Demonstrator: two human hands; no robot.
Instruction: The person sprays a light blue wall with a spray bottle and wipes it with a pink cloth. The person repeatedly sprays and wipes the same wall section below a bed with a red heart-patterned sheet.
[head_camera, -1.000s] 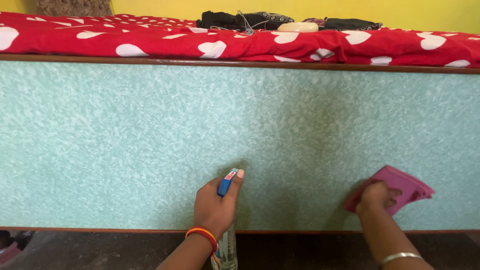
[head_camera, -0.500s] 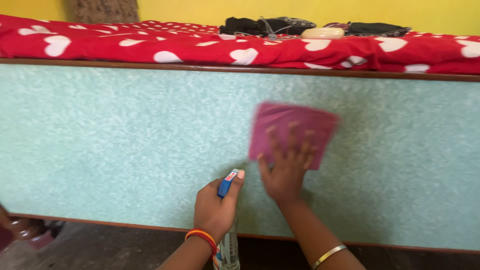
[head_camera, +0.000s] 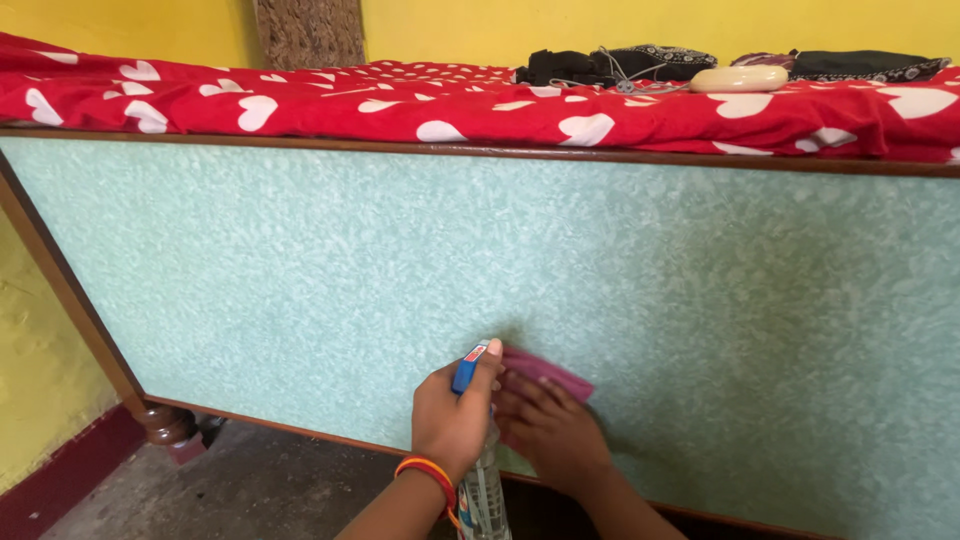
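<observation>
Two hands low on the panel | left hand wrapped around a spray bottle, finger on its blue nozzle | right hand flat, pressing a pink cloth against the green bed panel | red heart-print sheet above

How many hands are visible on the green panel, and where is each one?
2. The left hand holds a spray bottle at the bottom centre of the panel. The right hand is just beside it, pressing a pink cloth on the panel.
</observation>
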